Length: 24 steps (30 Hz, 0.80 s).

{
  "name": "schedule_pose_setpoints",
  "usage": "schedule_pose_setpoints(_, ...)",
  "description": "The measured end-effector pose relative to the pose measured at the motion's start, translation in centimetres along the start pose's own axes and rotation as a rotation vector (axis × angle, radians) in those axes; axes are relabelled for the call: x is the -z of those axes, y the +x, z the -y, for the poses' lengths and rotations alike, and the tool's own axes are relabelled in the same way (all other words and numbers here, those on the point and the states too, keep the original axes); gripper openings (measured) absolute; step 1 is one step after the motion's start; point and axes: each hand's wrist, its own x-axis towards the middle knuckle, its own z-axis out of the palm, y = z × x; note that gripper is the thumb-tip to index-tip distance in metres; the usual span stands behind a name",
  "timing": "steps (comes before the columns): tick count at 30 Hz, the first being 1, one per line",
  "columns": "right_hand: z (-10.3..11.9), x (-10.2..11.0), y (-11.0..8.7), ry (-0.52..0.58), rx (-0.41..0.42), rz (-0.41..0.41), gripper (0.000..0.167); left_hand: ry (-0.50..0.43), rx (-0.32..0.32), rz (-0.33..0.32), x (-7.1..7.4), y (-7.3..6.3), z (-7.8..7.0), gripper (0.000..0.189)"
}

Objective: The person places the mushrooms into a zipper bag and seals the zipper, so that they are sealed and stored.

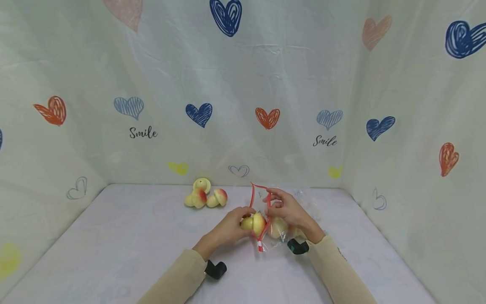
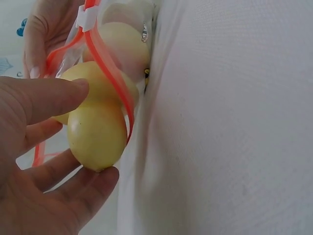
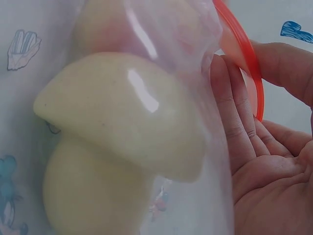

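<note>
A clear zip bag with a red zipper rim stands mouth-open toward the left, its white slider seen in the left wrist view. My left hand holds a yellow toy mushroom between thumb and fingers, right at the bag's mouth. On the other side, my right hand pinches the red rim between thumb and fingers. Inside the bag lies a pale mushroom, with a reddish-tinted one behind it.
Several more toy mushrooms sit together near the back edge: one yellow and two with red caps, including the right-hand one. They rest on a white-covered table. A heart-printed curtain rises behind and at both sides.
</note>
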Motion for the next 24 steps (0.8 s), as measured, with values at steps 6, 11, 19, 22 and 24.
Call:
schedule_pose_setpoints(6,-0.01,-0.04,-0.04,-0.030,0.003,-0.007,0.068,-0.017,-0.006,-0.006,0.00,0.02,-0.10,0.045)
schedule_pose_setpoints(11,0.12,-0.14,-0.07,-0.031,0.004,-0.005,0.068,0.013,-0.024,-0.025,-0.20,0.05,-0.05,0.042)
schedule_pose_setpoints(19,0.27,-0.16,-0.12,-0.040,-0.009,-0.009,0.067,0.065,-0.052,-0.048,-0.53,0.14,0.01,0.039)
schedule_pose_setpoints(22,0.31,-0.20,-0.12,-0.050,-0.007,-0.011,0.068,0.076,-0.056,-0.050,-0.63,0.14,-0.01,0.039)
schedule_pose_setpoints(24,0.35,-0.20,-0.14,-0.055,-0.007,-0.013,0.068,0.080,-0.057,-0.050,-0.71,0.15,0.01,0.039)
